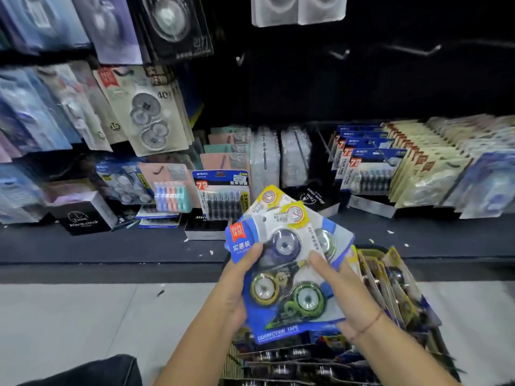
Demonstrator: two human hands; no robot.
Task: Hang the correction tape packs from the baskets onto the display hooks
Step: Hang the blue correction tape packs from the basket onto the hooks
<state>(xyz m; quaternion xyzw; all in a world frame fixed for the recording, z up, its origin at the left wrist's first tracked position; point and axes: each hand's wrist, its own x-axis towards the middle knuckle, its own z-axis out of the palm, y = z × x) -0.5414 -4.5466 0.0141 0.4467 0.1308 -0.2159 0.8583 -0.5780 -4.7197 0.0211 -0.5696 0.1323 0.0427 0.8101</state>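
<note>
The left hand (237, 285) and the right hand (345, 299) together gripped a small fanned stack of correction tape packs (289, 277). Each thumb pressed flat on the glossy front and the fingers curled behind the card. The front pack was a blue and white card under a clear moulded blister, with round tape wheels in purple, yellow and green showing through. At least one more pack, with a yellow scalloped badge, peeked out above the grip.

Just below and to the right of the hands, more packs stood on edge in a dark basket (372, 247). Directly beneath the wrists another basket (232, 363) held packs lying in rows. A thin cord bracelet (367, 325) circled the right wrist.

Well above the grip, bare metal display hooks (412, 50) jutted from a black back panel. Beyond the hands a dark shelf ledge (111, 246) carried carded stationery packs and a matte black alarm clock box (83, 215), off to the left. Pale smooth floor (69, 316) lay to the left of the forearms.
</note>
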